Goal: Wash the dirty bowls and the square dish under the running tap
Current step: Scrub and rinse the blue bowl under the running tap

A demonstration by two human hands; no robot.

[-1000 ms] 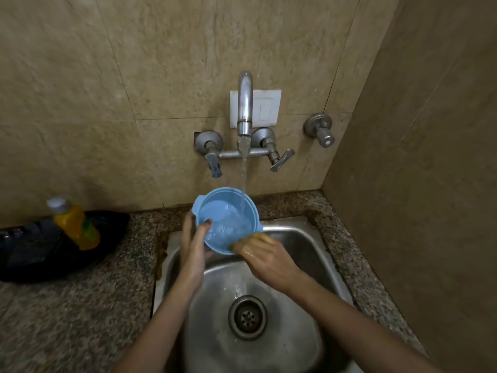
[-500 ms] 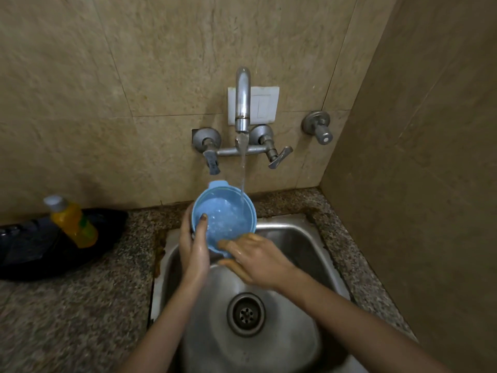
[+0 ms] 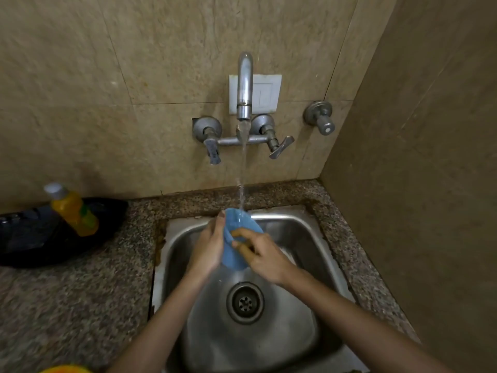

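Observation:
A blue plastic bowl (image 3: 234, 254) is tipped on its side over the steel sink (image 3: 304, 227), its outside facing me. Water runs from the wall tap (image 3: 244, 84) and lands on the bowl's upper edge. My left hand (image 3: 209, 244) grips the bowl along its left rim, thumb near the top. My right hand (image 3: 262, 255) holds the bowl's right side, with its fingers curled over the outer wall. The bowl's inside is hidden. No square dish or other bowl shows in the sink.
A yellow bottle (image 3: 72, 210) stands in a black pan (image 3: 24, 238) on the granite counter (image 3: 80, 297) at left. A drain (image 3: 245, 302) lies mid-sink. A side valve (image 3: 320, 118) and a wall close the right. Something yellow (image 3: 64, 369) shows at the bottom edge.
The bowl faced me with its opening up under the stream; now it is lower and turned over so its outside shows. Both hands dropped with it.

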